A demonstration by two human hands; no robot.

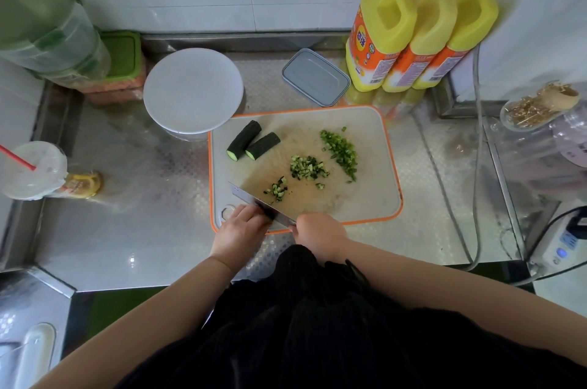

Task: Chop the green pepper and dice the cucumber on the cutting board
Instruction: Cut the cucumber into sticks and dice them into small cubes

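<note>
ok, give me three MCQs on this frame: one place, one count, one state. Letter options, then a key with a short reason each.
1. Where do the uncut cucumber pieces lie on the cutting board?
A. far left part
B. near right corner
C. off the board, on the counter

2. How many yellow bottles stand at the wall?
A. one
B. three
C. five

3. What is the state of the green pepper?
A. whole
C. halved
B. chopped into small bits

Key:
1 A, they lie side by side at the far left part of the board, near the white round lid.
2 B, three orange-capped bottles stand in a row.
3 B, it lies as a strip of small green bits right of the diced cucumber.
</note>
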